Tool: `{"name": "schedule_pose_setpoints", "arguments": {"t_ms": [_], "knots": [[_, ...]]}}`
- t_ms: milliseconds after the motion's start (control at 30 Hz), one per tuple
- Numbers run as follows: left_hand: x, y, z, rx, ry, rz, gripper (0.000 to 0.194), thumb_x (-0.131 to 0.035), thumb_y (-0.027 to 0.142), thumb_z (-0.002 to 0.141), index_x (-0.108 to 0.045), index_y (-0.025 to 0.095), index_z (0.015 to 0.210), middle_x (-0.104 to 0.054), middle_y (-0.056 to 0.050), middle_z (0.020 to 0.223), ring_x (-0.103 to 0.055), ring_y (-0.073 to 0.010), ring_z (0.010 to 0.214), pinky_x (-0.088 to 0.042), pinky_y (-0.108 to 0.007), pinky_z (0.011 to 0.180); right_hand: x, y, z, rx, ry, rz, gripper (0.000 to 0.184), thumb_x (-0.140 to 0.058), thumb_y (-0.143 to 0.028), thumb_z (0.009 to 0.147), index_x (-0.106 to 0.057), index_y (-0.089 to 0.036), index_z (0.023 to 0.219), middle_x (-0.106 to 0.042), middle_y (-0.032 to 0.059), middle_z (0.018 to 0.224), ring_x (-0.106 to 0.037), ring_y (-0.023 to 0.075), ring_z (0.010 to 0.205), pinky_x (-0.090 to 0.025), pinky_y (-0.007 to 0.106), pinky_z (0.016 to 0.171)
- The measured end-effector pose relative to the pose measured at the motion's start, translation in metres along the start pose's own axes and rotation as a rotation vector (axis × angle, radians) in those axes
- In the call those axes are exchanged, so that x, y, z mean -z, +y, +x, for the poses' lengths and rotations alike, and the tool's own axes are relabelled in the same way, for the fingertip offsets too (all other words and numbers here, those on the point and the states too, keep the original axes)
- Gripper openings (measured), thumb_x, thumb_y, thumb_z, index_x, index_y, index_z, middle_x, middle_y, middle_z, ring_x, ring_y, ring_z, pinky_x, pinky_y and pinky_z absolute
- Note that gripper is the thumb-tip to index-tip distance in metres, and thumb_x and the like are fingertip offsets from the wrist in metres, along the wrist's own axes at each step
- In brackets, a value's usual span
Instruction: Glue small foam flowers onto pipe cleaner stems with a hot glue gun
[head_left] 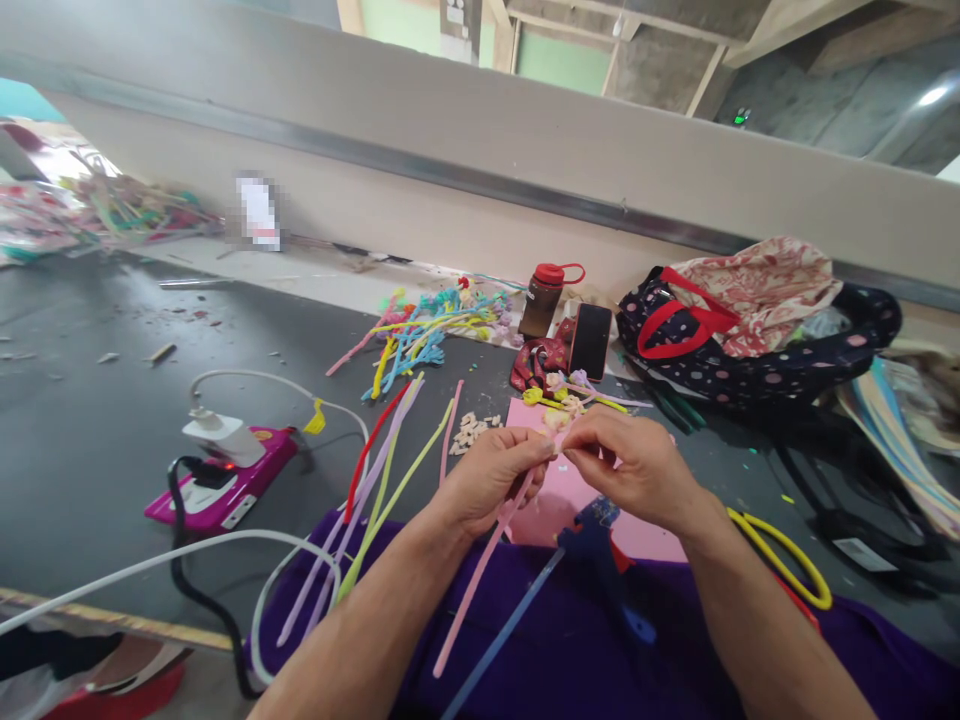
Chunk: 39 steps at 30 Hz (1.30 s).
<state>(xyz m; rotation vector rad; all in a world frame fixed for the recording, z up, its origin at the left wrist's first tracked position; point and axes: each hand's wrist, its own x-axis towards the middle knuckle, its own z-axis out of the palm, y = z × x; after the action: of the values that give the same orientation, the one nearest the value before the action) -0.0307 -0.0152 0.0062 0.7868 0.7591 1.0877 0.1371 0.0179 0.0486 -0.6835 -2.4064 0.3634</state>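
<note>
My left hand (491,475) is closed in a pinch round the top of a pink pipe cleaner (480,575), which hangs down over my lap. My right hand (634,462) pinches the same pipe cleaner's tip, fingertips nearly touching the left hand's. Both hands hover above a pink sheet (559,495) on the dark table (97,440). A blue glue gun (600,550) lies just under my right wrist, with a blue pipe cleaner (502,635) beside it.
Loose pipe cleaners (382,460) in red, purple and green lie left of my hands. A pink power strip (225,480) with cables sits at left. A bottle (544,298), phone (590,340) and dotted bag (757,335) stand behind. Yellow-handled scissors (787,560) lie at right.
</note>
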Motion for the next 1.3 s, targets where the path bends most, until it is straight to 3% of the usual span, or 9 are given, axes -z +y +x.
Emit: {"name": "schedule_pose_setpoints", "arguments": {"t_ms": [200,500,800,1300], "knots": [[-0.001,0.003,-0.001,0.040,-0.008,-0.069,0.022,-0.063,0.029,0.070,-0.052,0.013,0.059,-0.043,0.005,0.044,-0.034,-0.0027,0.036,-0.022,-0.015,0.034,-0.001,0.000,0.000,0.052,0.037,0.032,0.009,-0.054,-0.016,0.081,-0.061,-0.019,0.087,-0.063,0.0031,0.080,-0.056,0.0114,0.068,-0.044,0.023,0.058],[-0.001,0.000,-0.001,0.044,-0.028,-0.052,0.022,-0.061,0.028,0.072,-0.052,0.013,0.059,-0.045,0.004,0.044,-0.035,-0.0033,0.035,-0.023,-0.015,0.034,-0.001,-0.001,0.000,0.067,0.005,-0.100,0.007,-0.051,-0.016,0.082,-0.057,-0.018,0.082,-0.061,0.0027,0.075,-0.055,0.0128,0.069,-0.043,0.024,0.061],[0.002,0.003,-0.002,0.172,-0.099,0.144,0.018,-0.056,0.028,0.073,-0.061,0.011,0.069,-0.043,0.006,0.037,-0.029,-0.0032,0.027,-0.018,-0.017,0.029,0.027,0.002,-0.002,0.072,-0.075,-0.217,0.011,-0.047,-0.015,0.086,-0.057,-0.017,0.083,-0.060,0.0031,0.080,-0.055,0.0137,0.077,-0.042,0.026,0.069],[0.002,0.002,-0.001,0.121,-0.081,0.351,0.018,-0.055,0.028,0.071,-0.061,0.012,0.066,-0.042,0.006,0.038,-0.031,-0.0040,0.030,-0.021,-0.020,0.033,0.026,-0.002,-0.002,0.103,-0.138,-0.295,0.011,-0.049,-0.015,0.085,-0.059,-0.016,0.081,-0.062,0.0048,0.083,-0.055,0.0169,0.081,-0.043,0.030,0.072]]}}
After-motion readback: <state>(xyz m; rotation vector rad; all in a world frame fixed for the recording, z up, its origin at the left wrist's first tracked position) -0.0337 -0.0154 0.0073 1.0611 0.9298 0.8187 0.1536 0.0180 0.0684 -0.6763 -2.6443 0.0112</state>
